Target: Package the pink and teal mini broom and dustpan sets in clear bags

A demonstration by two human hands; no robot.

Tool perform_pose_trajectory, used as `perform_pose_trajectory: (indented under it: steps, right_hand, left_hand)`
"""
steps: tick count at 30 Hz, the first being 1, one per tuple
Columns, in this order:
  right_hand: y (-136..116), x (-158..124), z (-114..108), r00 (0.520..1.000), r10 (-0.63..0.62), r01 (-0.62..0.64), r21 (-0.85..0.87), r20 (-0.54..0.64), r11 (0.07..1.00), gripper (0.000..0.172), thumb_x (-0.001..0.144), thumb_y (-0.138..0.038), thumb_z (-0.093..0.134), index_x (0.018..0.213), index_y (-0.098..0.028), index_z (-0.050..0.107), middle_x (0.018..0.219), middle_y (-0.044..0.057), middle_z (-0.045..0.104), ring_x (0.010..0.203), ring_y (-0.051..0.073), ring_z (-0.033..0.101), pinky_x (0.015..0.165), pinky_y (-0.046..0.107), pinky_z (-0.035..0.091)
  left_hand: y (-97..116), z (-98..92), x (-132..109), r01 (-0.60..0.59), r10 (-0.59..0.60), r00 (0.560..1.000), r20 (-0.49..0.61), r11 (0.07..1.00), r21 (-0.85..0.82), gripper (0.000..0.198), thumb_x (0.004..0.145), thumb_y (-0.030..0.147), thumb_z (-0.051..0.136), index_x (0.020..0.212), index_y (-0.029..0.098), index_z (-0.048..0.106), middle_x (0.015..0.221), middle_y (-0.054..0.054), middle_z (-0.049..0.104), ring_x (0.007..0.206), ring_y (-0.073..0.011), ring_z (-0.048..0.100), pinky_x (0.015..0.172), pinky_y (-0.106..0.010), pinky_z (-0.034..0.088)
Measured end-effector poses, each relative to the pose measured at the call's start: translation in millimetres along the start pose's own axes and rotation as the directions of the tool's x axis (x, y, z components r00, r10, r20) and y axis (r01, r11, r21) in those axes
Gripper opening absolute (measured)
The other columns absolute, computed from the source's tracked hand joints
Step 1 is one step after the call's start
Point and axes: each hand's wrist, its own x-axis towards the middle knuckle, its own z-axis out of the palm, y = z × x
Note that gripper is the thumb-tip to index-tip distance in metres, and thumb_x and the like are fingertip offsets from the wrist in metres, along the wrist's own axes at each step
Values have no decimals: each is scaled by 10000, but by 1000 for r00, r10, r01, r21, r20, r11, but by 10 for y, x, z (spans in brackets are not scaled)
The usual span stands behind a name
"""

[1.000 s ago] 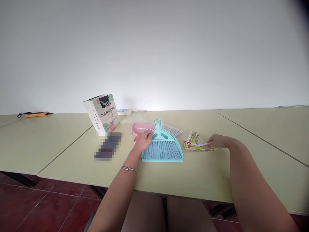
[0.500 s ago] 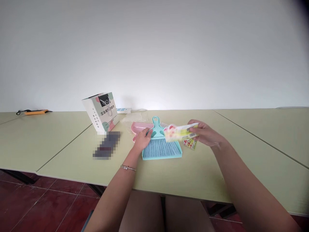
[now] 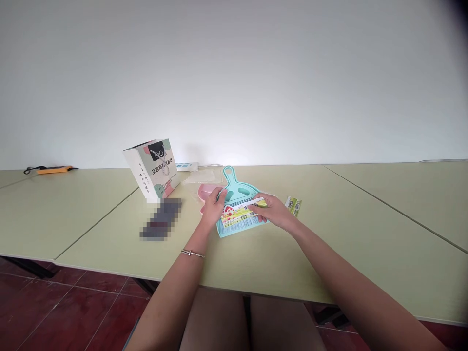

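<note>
My left hand point(image 3: 213, 208) is closed on the left edge of a mint-green dustpan point(image 3: 237, 183), its thumb over the top. A small brush with blue-grey bristles point(image 3: 241, 227) is nested in the pan. In front of the bristles, my right hand point(image 3: 275, 210) pinches a printed yellow-and-white label card point(image 3: 237, 214), thumb on top. Some of its fingers reach the dustpan's right side. Another label card point(image 3: 294, 206) lies on the table just beyond the right hand. Partly hidden behind my left hand is a pink dustpan point(image 3: 205, 191).
A white printed paper bag point(image 3: 163, 170) stands at the left, with a pixelated dark object point(image 3: 161, 222) before it. Clear plastic wrapping point(image 3: 204, 177) and a white power strip point(image 3: 187, 166) lie toward the wall. An orange object with a black strap point(image 3: 54, 169) is far left.
My right hand has brought the label card left and down in front of the bristles. The mint dustpan has turned slightly, its handle shifting left and away from me.
</note>
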Motion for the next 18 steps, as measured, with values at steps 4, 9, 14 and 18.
perform_pose_trajectory:
  steps: [4,9,14,18]
  right_hand:
    - [-26,-2,49,1000,20,-20,-9,-21,1000,203,666,-386,657,736,-224,555,409,-78,516,379,101,479,393,235,400]
    - [-40,-7,79,997,41,-42,-9,-68,999,175,676,-358,648,722,-227,542,412,-76,511,403,105,499,410,231,410]
    - [-28,-2,94,993,50,-54,-31,-104,998,184,678,-374,646,722,-233,535,418,-70,521,422,118,512,404,229,404]
    - [-21,-1,79,997,32,-33,-18,-70,999,218,671,-408,657,723,-232,540,453,-64,531,434,121,512,418,242,419]
  left_hand:
    - [32,-12,-13,33,-32,998,47,999,-36,329,854,473,465,981,199,597,989,-32,659,907,-169,602,796,-281,473]
    - [72,-29,-48,77,-69,991,119,995,-63,594,619,482,739,1102,200,541,1052,-46,635,925,-191,611,749,-279,491]
    - [62,-46,-55,62,-69,978,198,997,39,687,594,431,763,1186,225,483,1015,-27,635,929,-195,604,736,-285,488]
    - [58,-39,-48,50,-54,983,178,998,31,644,605,399,762,1164,220,495,1021,-26,631,938,-195,604,757,-293,492]
